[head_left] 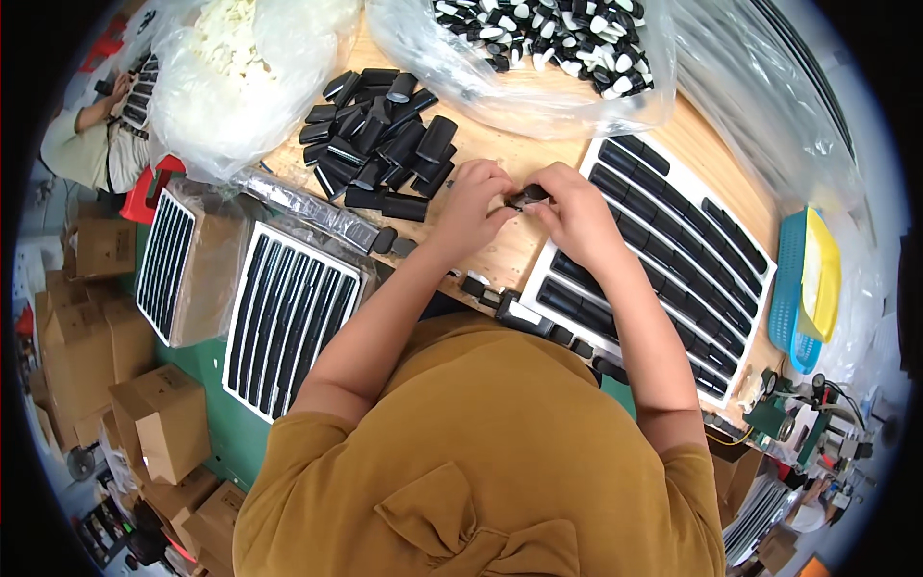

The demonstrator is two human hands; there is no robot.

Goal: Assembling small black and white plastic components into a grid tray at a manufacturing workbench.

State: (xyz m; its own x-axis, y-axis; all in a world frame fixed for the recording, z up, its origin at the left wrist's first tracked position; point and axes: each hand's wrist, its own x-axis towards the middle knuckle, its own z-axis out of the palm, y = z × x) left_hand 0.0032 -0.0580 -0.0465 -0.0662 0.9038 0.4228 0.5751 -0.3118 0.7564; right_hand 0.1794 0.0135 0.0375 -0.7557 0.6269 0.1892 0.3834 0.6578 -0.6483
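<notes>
Above the wooden table, my two hands meet over a small black plastic piece (pixel 528 196). My right hand (pixel 577 216) pinches it between thumb and fingers. My left hand (pixel 469 213) is closed at its other end, fingers curled; the piece's exact shape is partly hidden by the fingertips. Beyond my left hand lies a loose pile of black plastic sleeves (pixel 380 139), glossy and short. Right beside my right hand, a white tray (pixel 544 266) holds rows of similar black pieces, with a gap in its far row.
Clear plastic bags hold cream pieces (pixel 236 43) and small black-and-white pieces (pixel 558 38) at the back. A blue basket (pixel 790 288) with something yellow stands right. Filled trays (pixel 288 322) lean at left by cardboard boxes (pixel 159 423). Another person (pixel 87 144) sits far left.
</notes>
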